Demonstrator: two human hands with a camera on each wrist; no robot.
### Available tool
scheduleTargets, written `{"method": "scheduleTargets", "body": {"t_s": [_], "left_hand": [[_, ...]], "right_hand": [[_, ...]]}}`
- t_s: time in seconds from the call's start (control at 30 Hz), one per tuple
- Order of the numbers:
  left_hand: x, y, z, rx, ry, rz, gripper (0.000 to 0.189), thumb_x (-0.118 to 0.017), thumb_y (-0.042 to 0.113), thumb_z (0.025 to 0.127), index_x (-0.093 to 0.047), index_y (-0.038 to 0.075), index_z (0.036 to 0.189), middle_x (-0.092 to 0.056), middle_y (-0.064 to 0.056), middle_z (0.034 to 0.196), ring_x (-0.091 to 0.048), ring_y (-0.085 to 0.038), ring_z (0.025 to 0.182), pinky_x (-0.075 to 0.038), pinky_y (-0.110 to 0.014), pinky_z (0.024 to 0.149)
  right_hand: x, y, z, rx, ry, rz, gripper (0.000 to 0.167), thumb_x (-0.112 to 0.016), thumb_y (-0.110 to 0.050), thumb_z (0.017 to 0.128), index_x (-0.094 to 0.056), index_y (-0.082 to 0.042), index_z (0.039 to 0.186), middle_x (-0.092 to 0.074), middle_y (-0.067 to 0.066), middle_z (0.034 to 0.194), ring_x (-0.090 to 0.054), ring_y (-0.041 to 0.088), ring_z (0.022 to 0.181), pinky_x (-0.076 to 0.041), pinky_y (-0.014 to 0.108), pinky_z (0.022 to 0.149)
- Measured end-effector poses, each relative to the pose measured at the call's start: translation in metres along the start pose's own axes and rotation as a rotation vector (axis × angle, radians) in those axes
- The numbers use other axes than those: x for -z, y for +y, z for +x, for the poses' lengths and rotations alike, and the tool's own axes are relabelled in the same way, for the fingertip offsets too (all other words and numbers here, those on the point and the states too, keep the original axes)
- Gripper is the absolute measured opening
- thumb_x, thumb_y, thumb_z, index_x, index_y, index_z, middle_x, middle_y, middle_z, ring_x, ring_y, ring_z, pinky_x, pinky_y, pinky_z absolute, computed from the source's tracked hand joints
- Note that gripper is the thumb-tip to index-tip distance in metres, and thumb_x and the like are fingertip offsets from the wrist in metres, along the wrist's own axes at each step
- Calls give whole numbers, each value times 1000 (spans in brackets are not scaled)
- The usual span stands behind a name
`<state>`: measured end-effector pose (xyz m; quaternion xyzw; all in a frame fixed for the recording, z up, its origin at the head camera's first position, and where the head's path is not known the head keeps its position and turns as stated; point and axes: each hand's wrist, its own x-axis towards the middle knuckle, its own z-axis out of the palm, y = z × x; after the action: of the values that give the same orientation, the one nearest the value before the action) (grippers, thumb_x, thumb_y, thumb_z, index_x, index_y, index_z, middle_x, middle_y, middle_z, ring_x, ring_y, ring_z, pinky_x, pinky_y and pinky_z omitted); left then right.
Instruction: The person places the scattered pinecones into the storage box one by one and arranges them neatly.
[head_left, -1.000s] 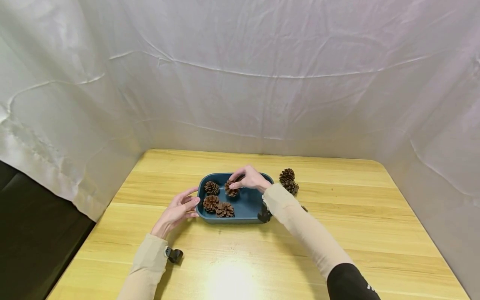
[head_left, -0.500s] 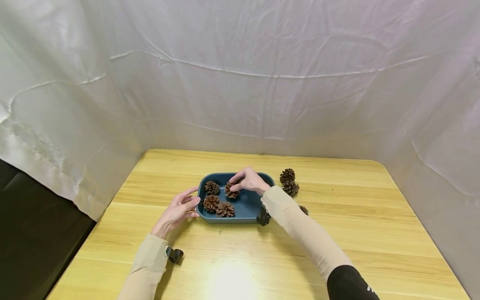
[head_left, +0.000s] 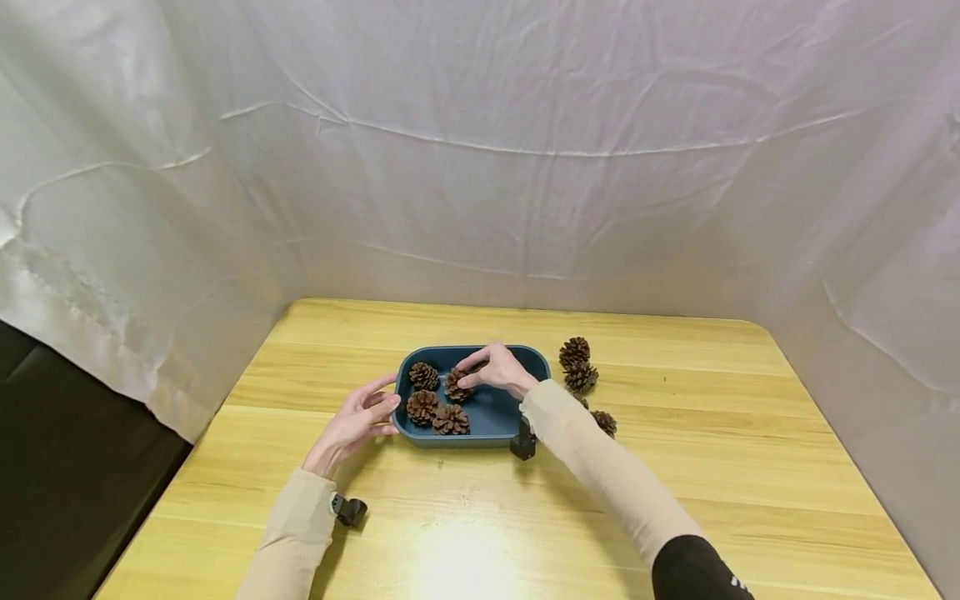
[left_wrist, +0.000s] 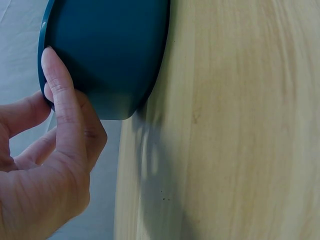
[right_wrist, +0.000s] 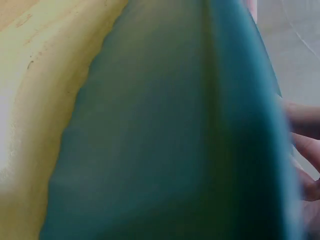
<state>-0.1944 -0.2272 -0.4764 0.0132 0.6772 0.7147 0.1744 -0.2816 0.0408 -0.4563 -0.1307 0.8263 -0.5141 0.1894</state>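
Note:
A dark blue rounded tray (head_left: 495,438) stands on the wooden table. Its left end is held at the rim by my left hand (head_left: 360,423); the left wrist view shows thumb and fingers (left_wrist: 62,100) right at the edge. Inside the tray, my right hand (head_left: 501,369) pinches a brown pine cone (head_left: 453,386) from above. Three other pine cones lie in its left part: one at the back (head_left: 423,376), one in front of it (head_left: 422,407), and one near the front wall (head_left: 451,420). In the right wrist view the tray's wall (right_wrist: 150,125) hides the held pine cone.
Right of the tray, several more pine cones lie on the table (head_left: 750,450), two together at the back (head_left: 577,365) and others by my right forearm (head_left: 603,422), partly hidden. A pale cloth (head_left: 525,167) hangs behind the table.
My right hand has shifted slightly left and nearer to me with the pine cone inside the tray. More of the pine cones beside the right forearm shows. The left hand has stayed put.

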Motion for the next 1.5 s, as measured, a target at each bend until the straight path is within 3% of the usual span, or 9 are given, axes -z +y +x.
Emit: {"method": "scheduleTargets", "body": {"t_s": [0.2,0.37,0.47,0.8,1.5], "left_hand": [[0,0,-1,-7,-8,-6,61,-51,7,105,-24,2,159,-56,1,104,-57,-5,73,-61,-20,68],[1,-1,0,-11,-13,-7,61,-51,7,105,-24,2,159,-56,0,105,-58,-5,73,-61,-19,68],[1,-1,0,-15,-16,-6,61,-51,8,105,-24,1,159,-57,0,106,-59,-5,74,-61,-20,69],[2,-2,0,-30,-33,-21,63,-52,7,104,-20,-3,158,-60,1,104,-61,-4,75,-61,-19,68],[1,-2,0,-35,-38,-19,62,-51,7,104,-22,-3,157,-61,2,102,-62,-5,75,-62,-20,68]], "right_hand": [[-3,4,1,6,13,33,30,-82,-5,82,-77,-4,112,-70,17,126,-65,30,118,-59,43,99],[-5,6,1,0,8,52,30,-80,-4,84,-76,-4,114,-73,17,119,-71,15,88,-62,38,92],[-6,6,0,4,8,59,29,-78,-4,85,-76,-3,114,-73,17,117,-69,9,79,-62,39,91],[-10,8,-1,0,23,103,30,-76,-4,87,-74,-2,117,-72,18,119,-72,17,87,-62,41,93],[-17,8,1,-14,151,86,26,-77,-4,87,-77,-6,112,-74,15,117,-73,23,93,-61,45,93]]}}
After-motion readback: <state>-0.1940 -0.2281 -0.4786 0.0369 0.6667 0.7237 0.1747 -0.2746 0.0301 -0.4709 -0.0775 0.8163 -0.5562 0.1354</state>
